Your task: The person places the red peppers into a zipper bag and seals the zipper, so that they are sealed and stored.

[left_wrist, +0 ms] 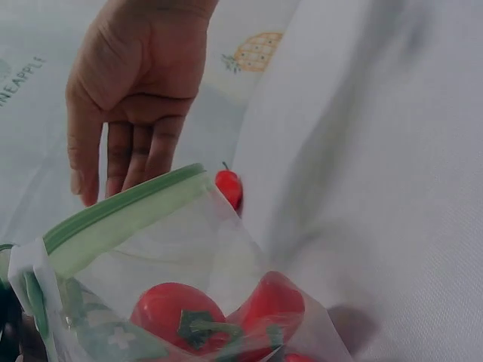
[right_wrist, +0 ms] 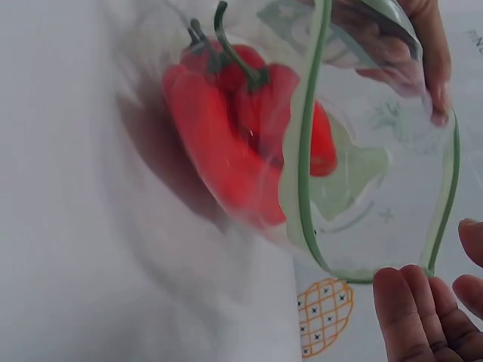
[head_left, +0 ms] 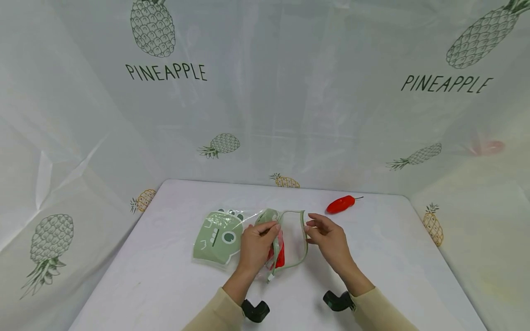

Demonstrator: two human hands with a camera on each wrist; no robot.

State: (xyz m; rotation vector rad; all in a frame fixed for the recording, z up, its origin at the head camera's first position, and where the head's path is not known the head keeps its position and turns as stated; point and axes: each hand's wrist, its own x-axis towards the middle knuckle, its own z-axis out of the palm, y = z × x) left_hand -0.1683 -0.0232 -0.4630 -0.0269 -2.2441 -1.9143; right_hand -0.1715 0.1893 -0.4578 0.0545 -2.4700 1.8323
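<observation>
Head view: left hand (head_left: 256, 246) pinching pouch (head_left: 285, 243) rim, right hand (head_left: 329, 239) open-fingered at opposite rim

Backdrop sheet (head_left: 290, 92) reads "PINEAPPLE" (printed twice).

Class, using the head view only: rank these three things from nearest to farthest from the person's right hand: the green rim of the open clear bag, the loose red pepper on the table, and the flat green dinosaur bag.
1. Green rim of the open clear bag: at the right hand's fingertips.
2. Loose red pepper: behind the hand, slightly right, apart from it.
3. Flat green dinosaur bag: far left, beyond the left hand.
</observation>
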